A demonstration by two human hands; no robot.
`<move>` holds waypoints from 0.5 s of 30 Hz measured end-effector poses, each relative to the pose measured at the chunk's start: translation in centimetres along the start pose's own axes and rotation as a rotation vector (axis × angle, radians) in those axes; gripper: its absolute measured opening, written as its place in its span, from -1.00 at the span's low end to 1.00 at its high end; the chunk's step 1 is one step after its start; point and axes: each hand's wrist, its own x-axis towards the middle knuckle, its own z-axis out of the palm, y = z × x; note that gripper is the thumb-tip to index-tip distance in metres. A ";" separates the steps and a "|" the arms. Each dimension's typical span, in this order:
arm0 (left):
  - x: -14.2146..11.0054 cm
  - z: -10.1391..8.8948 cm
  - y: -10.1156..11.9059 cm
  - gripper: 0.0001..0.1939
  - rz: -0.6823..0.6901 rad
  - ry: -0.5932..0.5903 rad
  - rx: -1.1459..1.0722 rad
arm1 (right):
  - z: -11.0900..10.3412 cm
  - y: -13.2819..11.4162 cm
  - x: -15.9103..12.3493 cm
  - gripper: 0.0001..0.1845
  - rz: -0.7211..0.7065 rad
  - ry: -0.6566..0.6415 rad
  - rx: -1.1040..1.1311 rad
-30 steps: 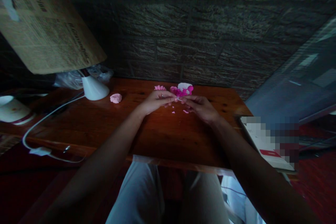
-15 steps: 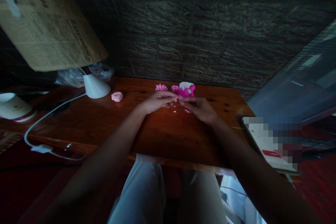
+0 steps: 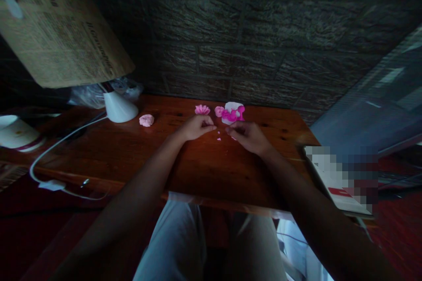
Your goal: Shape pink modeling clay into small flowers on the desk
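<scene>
My left hand (image 3: 199, 127) hovers low over the wooden table with its fingers curled together. Across a small gap, my right hand (image 3: 249, 135) has thumb and fingers pinched. Whatever either holds is too small to make out. Under and between the hands lie small pink bits (image 3: 219, 139). Just behind my left hand sits a pink petalled piece (image 3: 202, 109), like a modelling-clay flower. Beside it are a round pink lump (image 3: 219, 111) and a magenta knobbly piece (image 3: 233, 115), which rests on a white sheet (image 3: 233, 105). Farther left lies a pale pink lump (image 3: 146, 120).
A lamp with a white base (image 3: 120, 108) and newsprint shade (image 3: 66, 30) stands on the left of the table (image 3: 211, 171), its white cable running forward. A paper cup (image 3: 18, 133) is at far left. A flat book-like object (image 3: 325, 171) lies at right. Behind is a stone wall (image 3: 217, 26).
My hands have moved apart from where their fingertips met over a small pink piece. That piece no longer shows between them.
</scene>
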 end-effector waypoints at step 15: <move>-0.2 1.0 1.8 -0.89 0.105 0.128 0.135 | -0.6 0.1 0.4 -0.66 0.086 0.088 0.254</move>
